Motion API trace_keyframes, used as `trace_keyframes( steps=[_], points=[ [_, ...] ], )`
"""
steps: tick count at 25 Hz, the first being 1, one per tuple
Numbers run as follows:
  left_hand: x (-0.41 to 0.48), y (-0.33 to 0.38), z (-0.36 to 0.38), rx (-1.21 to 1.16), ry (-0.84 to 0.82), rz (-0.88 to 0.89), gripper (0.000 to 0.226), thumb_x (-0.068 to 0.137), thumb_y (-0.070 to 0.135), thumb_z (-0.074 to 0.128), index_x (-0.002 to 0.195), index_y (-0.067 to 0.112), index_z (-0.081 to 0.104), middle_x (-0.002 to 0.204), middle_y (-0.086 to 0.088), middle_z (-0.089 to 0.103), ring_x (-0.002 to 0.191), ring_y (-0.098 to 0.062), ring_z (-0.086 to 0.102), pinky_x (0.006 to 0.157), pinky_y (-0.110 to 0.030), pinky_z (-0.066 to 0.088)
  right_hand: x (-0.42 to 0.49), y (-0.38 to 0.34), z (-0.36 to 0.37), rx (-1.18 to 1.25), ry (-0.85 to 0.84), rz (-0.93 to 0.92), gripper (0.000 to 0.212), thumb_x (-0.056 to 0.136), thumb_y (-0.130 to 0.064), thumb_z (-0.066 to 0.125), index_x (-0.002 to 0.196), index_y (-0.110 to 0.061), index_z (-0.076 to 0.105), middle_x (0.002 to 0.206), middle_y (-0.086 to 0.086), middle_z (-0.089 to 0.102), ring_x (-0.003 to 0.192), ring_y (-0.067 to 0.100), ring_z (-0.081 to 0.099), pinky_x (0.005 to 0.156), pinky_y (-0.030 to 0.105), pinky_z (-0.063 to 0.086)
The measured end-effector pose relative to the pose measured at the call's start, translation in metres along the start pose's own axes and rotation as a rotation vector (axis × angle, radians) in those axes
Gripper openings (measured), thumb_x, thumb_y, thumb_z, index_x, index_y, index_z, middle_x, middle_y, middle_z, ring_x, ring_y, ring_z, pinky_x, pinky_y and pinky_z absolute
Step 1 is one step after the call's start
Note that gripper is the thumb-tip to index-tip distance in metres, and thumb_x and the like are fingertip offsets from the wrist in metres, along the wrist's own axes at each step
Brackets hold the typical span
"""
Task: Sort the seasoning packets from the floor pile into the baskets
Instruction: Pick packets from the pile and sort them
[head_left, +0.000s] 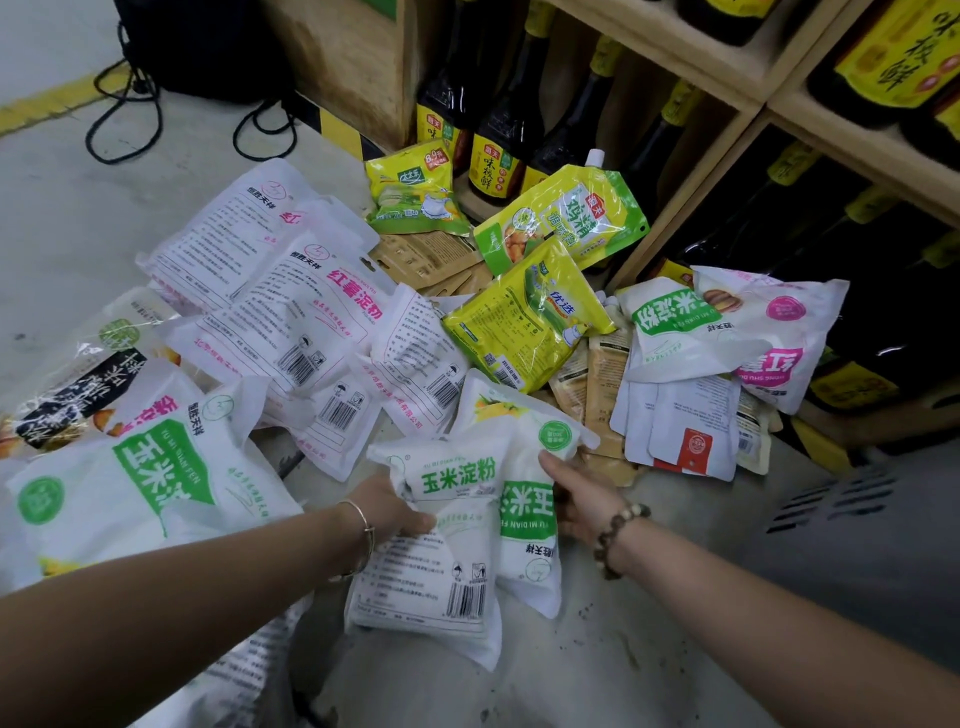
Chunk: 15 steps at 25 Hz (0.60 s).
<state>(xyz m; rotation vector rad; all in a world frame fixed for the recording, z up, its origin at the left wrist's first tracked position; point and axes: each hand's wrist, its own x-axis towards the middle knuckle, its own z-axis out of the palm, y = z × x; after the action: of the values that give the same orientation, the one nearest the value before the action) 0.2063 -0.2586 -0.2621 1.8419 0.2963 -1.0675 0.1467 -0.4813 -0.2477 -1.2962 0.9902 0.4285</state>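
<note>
Pick-up step: left hand (395, 512) gripping green-lettered white packet (452, 478) at near edge of floor pile (311, 312), right hand (576, 499) clasping matching packet (527, 519) touching it. No baskets in view. Next: lift both clear, find the right basket.

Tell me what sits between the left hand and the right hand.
In the head view, two white packets with green lettering fill that gap: the left hand grips the upright-lettered packet, the right hand holds the sideways-lettered packet.
</note>
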Motion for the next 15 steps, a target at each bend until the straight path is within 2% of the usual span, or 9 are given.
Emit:
trace_keyframes(
  steps=[1,4,6,7,9,12,13,15],
  points=[
    [0.001,-0.001,-0.001,-0.008,-0.001,-0.01,0.03,0.071,-0.001,0.076,0.099,0.001,0.064,0.088,-0.011,0.069,0.073,-0.021,0.063,0.067,-0.026,0.048,0.0,-0.001,0.002,0.011,-0.01,-0.009,0.027,0.079,-0.032,0.07,0.1,-0.015,0.064,0.096,0.006,0.072,0.082,0.022,0.068,0.072,0.035,0.055],
    [0.004,-0.002,-0.004,-0.028,-0.01,-0.023,0.035,0.07,-0.002,0.076,0.102,-0.001,0.06,0.076,-0.005,0.068,0.061,-0.014,0.064,0.049,-0.021,0.046,-0.002,-0.001,0.012,0.112,-0.101,-0.014,0.027,0.083,-0.02,0.066,0.109,-0.009,0.063,0.097,0.01,0.072,0.081,0.023,0.069,0.065,0.031,0.055],
    [0.005,0.0,-0.004,-0.065,-0.023,-0.015,0.026,0.071,-0.006,0.075,0.091,0.001,0.062,0.073,-0.003,0.068,0.048,-0.006,0.063,0.04,-0.015,0.044,-0.004,0.0,0.016,0.181,-0.174,-0.004,0.029,0.083,-0.023,0.064,0.11,-0.013,0.062,0.095,0.008,0.072,0.082,0.023,0.069,0.068,0.032,0.055],
    [0.005,0.001,-0.004,-0.071,-0.031,-0.006,0.02,0.071,-0.006,0.074,0.084,0.004,0.063,0.072,-0.003,0.069,0.046,-0.005,0.063,0.041,-0.013,0.044,-0.004,0.0,0.017,0.208,-0.204,0.004,0.034,0.079,-0.029,0.065,0.111,-0.016,0.062,0.097,0.007,0.072,0.084,0.023,0.069,0.072,0.034,0.055],
    [0.004,0.002,-0.006,-0.089,-0.065,-0.001,0.016,0.071,-0.004,0.075,0.08,0.006,0.065,0.077,-0.007,0.071,0.057,-0.011,0.066,0.054,-0.018,0.048,-0.004,-0.002,0.016,0.197,-0.217,0.026,0.051,0.072,-0.038,0.066,0.119,-0.019,0.06,0.109,0.009,0.069,0.096,0.027,0.066,0.085,0.041,0.052],
    [0.006,0.005,-0.008,-0.123,-0.125,0.011,0.022,0.071,-0.005,0.074,0.09,0.001,0.066,0.088,-0.014,0.071,0.075,-0.024,0.067,0.075,-0.031,0.052,0.002,0.001,0.015,0.024,-0.096,0.023,0.065,0.082,-0.033,0.067,0.139,-0.015,0.041,0.132,0.011,0.054,0.12,0.03,0.052,0.103,0.049,0.04],
    [0.006,0.007,-0.007,-0.135,-0.14,0.006,0.026,0.071,-0.006,0.074,0.094,0.0,0.065,0.09,-0.016,0.071,0.078,-0.027,0.067,0.078,-0.034,0.052,0.003,0.003,0.014,-0.032,-0.035,-0.032,0.061,0.085,-0.028,0.065,0.138,-0.012,0.041,0.132,0.011,0.055,0.119,0.029,0.053,0.104,0.047,0.04],
    [0.005,0.011,-0.005,-0.157,-0.172,0.021,0.022,0.072,-0.005,0.073,0.092,0.0,0.067,0.091,-0.017,0.072,0.082,-0.03,0.068,0.082,-0.038,0.053,0.001,0.001,0.007,-0.105,0.041,-0.153,0.038,0.087,-0.018,0.064,0.124,-0.011,0.054,0.121,0.01,0.062,0.108,0.026,0.06,0.099,0.042,0.045]
  ],
)
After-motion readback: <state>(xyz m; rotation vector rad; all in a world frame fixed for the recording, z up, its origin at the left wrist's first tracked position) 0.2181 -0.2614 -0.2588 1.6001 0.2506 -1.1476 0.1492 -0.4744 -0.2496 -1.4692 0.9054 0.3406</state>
